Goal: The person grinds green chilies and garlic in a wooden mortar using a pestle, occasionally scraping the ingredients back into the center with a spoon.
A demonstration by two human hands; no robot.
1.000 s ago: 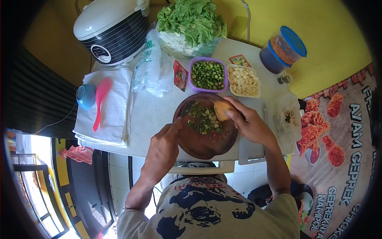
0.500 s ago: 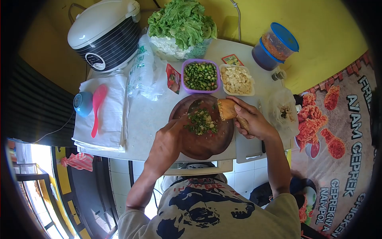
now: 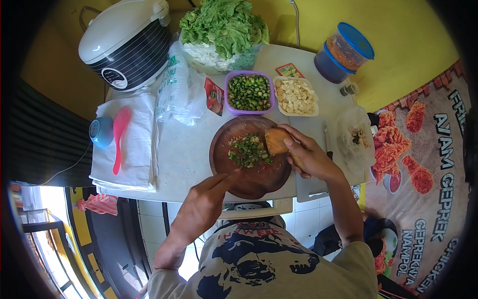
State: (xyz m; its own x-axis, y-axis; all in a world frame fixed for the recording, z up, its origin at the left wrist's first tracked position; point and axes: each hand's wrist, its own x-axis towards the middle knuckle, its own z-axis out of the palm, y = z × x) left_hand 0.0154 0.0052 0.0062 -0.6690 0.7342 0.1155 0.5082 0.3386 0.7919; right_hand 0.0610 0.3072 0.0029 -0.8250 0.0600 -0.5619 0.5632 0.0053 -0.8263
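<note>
My right hand (image 3: 311,154) is wrapped round a wooden pestle (image 3: 276,141), its broad head over the right part of a round wooden mortar (image 3: 224,137). Chopped green chili and pale bits (image 3: 249,150) lie heaped in the mortar, beside the pestle head. My left hand (image 3: 204,199) is at the mortar's lower left rim, fingers closed together and pointing inward; what they hold, if anything, is hidden. Just beyond the mortar stand a purple tub of cut green chilies (image 3: 249,93) and a white tub of peeled garlic cloves (image 3: 297,97).
A knife (image 3: 327,139) lies on a cutting board (image 3: 311,182) at right, beside a plastic bag (image 3: 354,144). Lettuce (image 3: 224,30), a rice cooker (image 3: 124,45) and blue-lidded containers (image 3: 343,52) stand at the back. White paper sheets (image 3: 134,154) with a pink rice paddle (image 3: 119,139) lie left.
My left hand has drawn back toward me, down and left from the chopped heap. The pestle has shifted slightly left and down, nearer the heap.
</note>
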